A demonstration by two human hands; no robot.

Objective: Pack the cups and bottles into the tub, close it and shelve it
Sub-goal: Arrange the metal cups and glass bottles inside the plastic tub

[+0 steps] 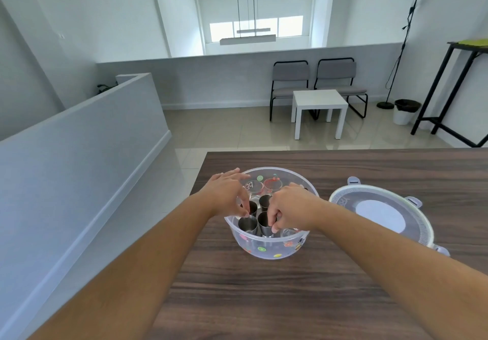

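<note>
Both hands in tub (266, 247) (lid (380, 218) beside, off): left hand (227, 194) and right hand (287, 207) fingers pinch steel cups (248, 225).

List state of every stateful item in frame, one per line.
tub: open, upright on table, partly packed
lid: off, flat on table right of tub
steel cups: upright inside tub
clear cups: inside tub, far side
left hand: in tub, fingers pinching at a steel cup rim
right hand: in tub, fingers closed on a steel cup
</note>
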